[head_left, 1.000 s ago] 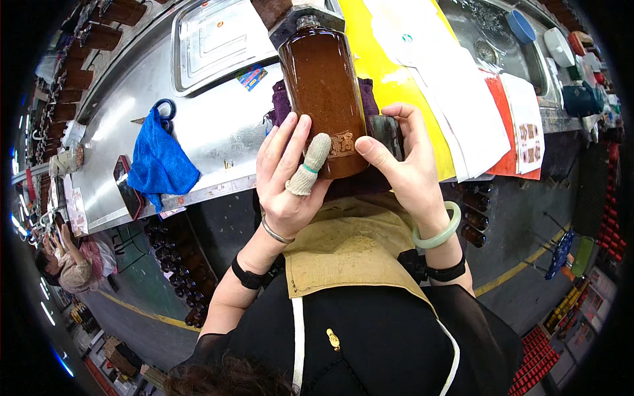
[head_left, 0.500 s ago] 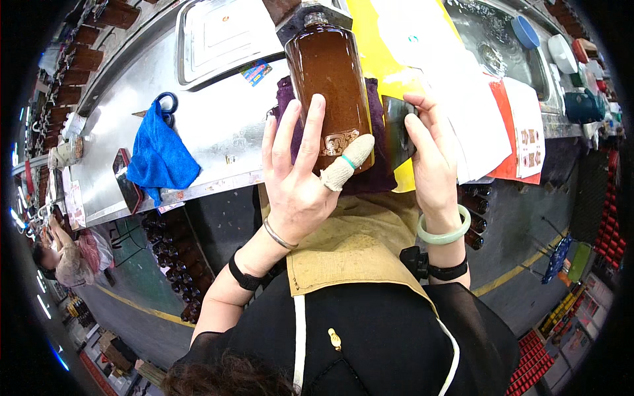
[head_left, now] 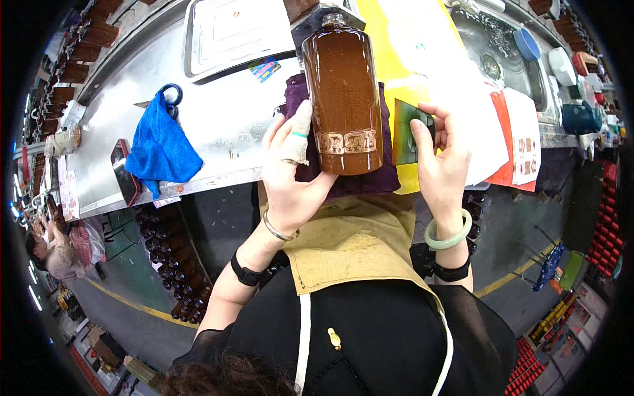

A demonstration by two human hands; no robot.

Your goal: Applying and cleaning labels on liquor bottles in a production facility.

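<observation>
My left hand (head_left: 290, 171) holds a tall glossy brown bottle (head_left: 342, 92) from its base, tilted away from me, with a gold patterned band near the bottom. A taped finger rests on the bottle's left side. My right hand (head_left: 439, 165) grips a small green square card or pad (head_left: 411, 132) just right of the bottle. A purple cloth (head_left: 310, 165) lies under the bottle on the edge of the steel table (head_left: 218, 138).
A blue cloth (head_left: 162, 148) lies on the table at the left, beside a dark phone (head_left: 122, 171). A metal tray (head_left: 231, 30) sits at the back. Yellow and white sheets (head_left: 429, 46) and red printed papers (head_left: 522, 145) lie at the right, near a sink (head_left: 495, 46). Another person (head_left: 53, 254) is at far left.
My left hand slid down from the bottle's side to its base. The bottle now points further away. My right hand moved apart from it, showing the green card.
</observation>
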